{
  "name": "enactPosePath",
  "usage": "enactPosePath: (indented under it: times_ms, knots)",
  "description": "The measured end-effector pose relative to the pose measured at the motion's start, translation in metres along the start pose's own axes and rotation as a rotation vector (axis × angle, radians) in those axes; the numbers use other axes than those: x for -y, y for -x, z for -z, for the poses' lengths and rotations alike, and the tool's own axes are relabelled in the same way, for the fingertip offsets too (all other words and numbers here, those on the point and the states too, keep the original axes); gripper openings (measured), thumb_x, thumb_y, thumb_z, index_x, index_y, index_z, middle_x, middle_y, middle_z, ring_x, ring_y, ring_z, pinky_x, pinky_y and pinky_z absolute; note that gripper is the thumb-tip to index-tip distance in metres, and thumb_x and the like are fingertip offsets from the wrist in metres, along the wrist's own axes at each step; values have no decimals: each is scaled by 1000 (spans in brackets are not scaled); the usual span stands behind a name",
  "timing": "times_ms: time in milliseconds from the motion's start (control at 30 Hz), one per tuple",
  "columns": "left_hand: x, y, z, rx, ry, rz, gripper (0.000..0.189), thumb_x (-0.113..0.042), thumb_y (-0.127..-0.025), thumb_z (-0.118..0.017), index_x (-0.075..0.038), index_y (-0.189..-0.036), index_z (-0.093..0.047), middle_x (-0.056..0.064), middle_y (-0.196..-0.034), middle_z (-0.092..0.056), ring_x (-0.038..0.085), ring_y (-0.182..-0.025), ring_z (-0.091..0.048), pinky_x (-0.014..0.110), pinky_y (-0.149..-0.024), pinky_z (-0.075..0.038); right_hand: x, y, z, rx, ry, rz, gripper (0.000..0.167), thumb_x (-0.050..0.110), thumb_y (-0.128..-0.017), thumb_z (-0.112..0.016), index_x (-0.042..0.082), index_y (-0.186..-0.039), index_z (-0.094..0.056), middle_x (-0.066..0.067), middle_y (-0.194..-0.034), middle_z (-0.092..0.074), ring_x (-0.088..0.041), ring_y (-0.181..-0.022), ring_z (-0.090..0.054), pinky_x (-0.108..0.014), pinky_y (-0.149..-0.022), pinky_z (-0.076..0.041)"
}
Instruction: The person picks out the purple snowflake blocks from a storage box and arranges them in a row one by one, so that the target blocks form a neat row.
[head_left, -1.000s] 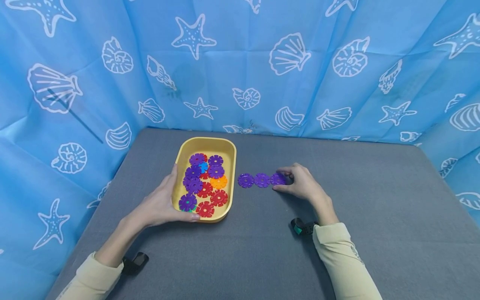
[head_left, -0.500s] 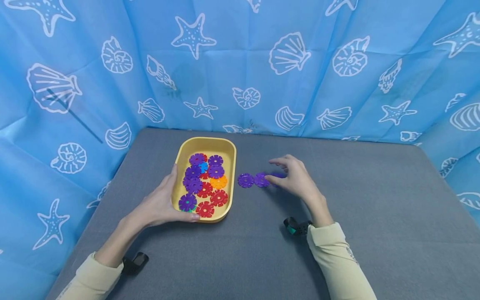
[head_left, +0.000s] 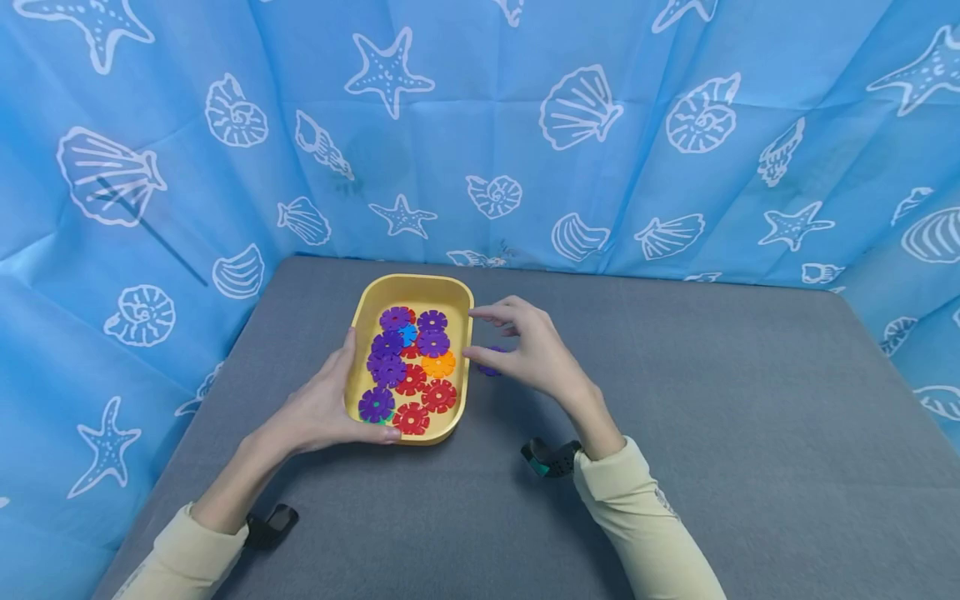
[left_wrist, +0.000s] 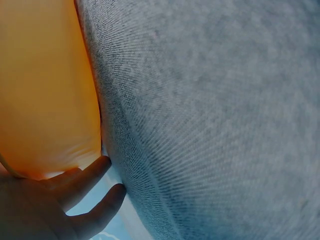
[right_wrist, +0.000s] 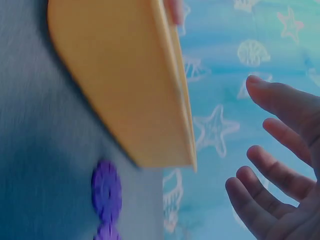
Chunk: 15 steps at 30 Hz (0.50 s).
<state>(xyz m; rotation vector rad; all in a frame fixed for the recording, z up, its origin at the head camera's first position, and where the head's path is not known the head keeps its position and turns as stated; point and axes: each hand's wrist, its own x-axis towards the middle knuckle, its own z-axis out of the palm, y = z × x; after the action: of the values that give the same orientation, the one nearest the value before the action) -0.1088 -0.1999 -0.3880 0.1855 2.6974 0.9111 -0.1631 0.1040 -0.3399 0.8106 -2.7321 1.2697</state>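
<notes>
My left hand (head_left: 318, 415) holds the yellow tray (head_left: 412, 289) at its near left corner, thumb over the front rim and fingers along the left side. Inside lie several notched snowflake building discs, among them purple (head_left: 376, 405), red (head_left: 439, 396), orange (head_left: 438, 364) and blue (head_left: 407, 335). Fingers spread and holding nothing, my right hand (head_left: 534, 348) hovers with its fingertips at the tray's right rim. Beneath it a purple snowflake disc (head_left: 491, 362) shows in part on the table. In the right wrist view that purple disc (right_wrist: 106, 194) has another below it, cut off by the frame.
Grey cloth covers the table (head_left: 750, 392). A blue curtain (head_left: 480, 150) printed with white shells and starfish hangs behind and at the sides. Black wrist cameras sit under the left wrist (head_left: 273, 527) and right wrist (head_left: 551, 458).
My right hand has let go of the rightmost purple snowflake disc in the row and moved left to the tray's rim. The left hand and tray have stayed in place.
</notes>
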Motion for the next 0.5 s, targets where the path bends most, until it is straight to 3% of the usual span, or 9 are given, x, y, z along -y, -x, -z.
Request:
enactPosePath:
  times_ms: [400,500]
  knots:
    - [1,-1,-1,12,11,-8,148,-67,-66,-85,-19,-164,16,20,-163,-24,35,-130,-50,53,-96,-54,37,-18,-42,154,-64,77,51,24,-84,-86,11,-131,-70,-7,-125,-70,-20,-115,-63,-33,-93,-59]
    - [3,0,-1,11,22,-17,147,-66,-68,-85,-20,-164,16,19,-162,-26,33,-128,-53,50,-94,-56,43,-21,-55,185,-70,97,51,24,-85,-85,11,-132,-69,-7,-128,-69,-20,-116,-60,-35,-93,-58]
